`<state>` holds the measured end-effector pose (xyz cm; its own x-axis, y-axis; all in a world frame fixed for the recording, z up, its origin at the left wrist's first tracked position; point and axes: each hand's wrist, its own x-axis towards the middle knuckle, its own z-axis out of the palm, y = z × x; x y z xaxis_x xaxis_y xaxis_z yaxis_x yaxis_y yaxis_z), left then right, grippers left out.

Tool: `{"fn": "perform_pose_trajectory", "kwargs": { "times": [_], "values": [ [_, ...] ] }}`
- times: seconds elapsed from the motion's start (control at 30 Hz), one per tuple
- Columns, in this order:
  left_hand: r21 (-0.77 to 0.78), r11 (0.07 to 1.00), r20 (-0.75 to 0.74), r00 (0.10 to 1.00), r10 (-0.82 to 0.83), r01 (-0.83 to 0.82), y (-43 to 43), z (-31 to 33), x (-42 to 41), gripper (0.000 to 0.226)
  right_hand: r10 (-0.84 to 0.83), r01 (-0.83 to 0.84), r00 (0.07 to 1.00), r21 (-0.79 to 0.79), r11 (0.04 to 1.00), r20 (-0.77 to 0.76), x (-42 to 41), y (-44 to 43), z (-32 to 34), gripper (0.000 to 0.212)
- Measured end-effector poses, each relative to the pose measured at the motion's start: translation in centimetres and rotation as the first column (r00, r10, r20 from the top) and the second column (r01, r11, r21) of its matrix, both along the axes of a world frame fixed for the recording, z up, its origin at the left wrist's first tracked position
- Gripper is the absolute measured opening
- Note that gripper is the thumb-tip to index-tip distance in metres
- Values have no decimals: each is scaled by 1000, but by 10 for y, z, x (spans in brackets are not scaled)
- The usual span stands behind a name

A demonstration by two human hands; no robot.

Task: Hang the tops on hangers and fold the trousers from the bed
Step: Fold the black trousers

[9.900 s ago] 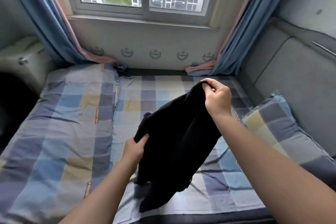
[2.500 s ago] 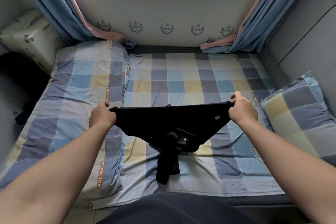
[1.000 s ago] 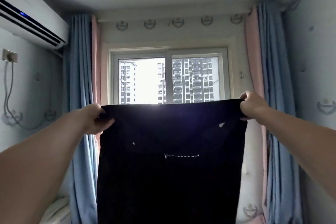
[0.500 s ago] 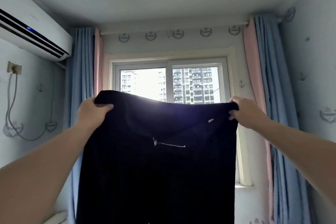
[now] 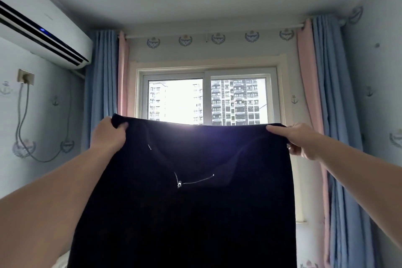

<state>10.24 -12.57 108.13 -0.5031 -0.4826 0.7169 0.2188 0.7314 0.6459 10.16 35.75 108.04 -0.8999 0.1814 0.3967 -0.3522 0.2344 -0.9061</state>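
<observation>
Trousers [image 5: 185, 213] hang spread before the window [image 5: 206, 98]. Left hand [image 5: 108, 135] and right hand [image 5: 301, 140] each grip a waistband corner.

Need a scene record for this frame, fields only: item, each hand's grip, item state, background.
item: black fabric trousers, silver zip showing
left grip: left hand curled over the left end of the top edge
right grip: right hand pinches the right end
item state: held up in the air, spread wide, hanging down, not yet folded
backdrop: window behind the top edge
other: white wall-mounted air conditioner; blue and pink curtains
hangers: none in view
</observation>
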Motion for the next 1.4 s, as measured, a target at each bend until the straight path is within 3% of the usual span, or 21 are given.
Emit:
{"fn": "perform_pose_trajectory", "kwargs": {
  "times": [0.13, 0.23, 0.33, 0.43, 0.5, 0.6, 0.7, 0.9, 1.07, 1.17, 1.27, 1.4],
  "values": [
    [-14, 1000, 172, 985, 16, -14, -3, -13, -5, 22, -40, 50, 969, -33, 998, 246, -1, -8, -2, 39],
    [172, 984, 396, 918, -22, -51, -3, -29, -15, 24, -14, 57, 914, -96, 994, 406, -6, -15, -12, 30],
    [334, 942, 538, 815, -217, 31, 4, -50, -23, 38, 73, 60, 882, -265, 962, 466, -15, -23, -28, 33],
    [686, 723, 394, 794, -463, 81, 20, -74, -26, 35, 183, 3, 899, -422, 906, 399, -24, -38, -49, 35],
    [788, 595, 251, 797, -549, 161, 43, -82, -29, 33, 282, -82, 894, -494, 866, 347, -25, -50, -62, 26],
    [785, 536, 92, 795, -599, 313, 80, -81, -22, 25, 394, -219, 861, -465, 858, 321, -22, -66, -67, 13],
    [720, 562, 51, 777, -627, 407, 112, -79, -10, 17, 447, -295, 836, -425, 855, 319, -16, -82, -62, 8],
    [632, 500, -45, 672, -739, 592, 149, -72, 13, 12, 490, -417, 805, -269, 868, 334, 16, -114, -39, 19],
    [538, 458, 7, 539, -842, 708, 172, -75, 34, 31, 507, -471, 826, -191, 861, 246, 37, -139, -24, 40],
    [509, 425, 25, 481, -876, 748, 177, -78, 41, 45, 466, -452, 862, -113, 885, 199, 43, -147, -18, 40],
    [389, 492, 77, 504, -860, 779, 188, -82, 44, 41, 435, -437, 882, -28, 899, 182, 48, -153, -15, 36],
    [387, 561, -13, 612, -791, 732, 198, -90, 40, 28, 391, -404, 914, 156, 901, 105, 55, -149, -15, 32]
  ]
}}
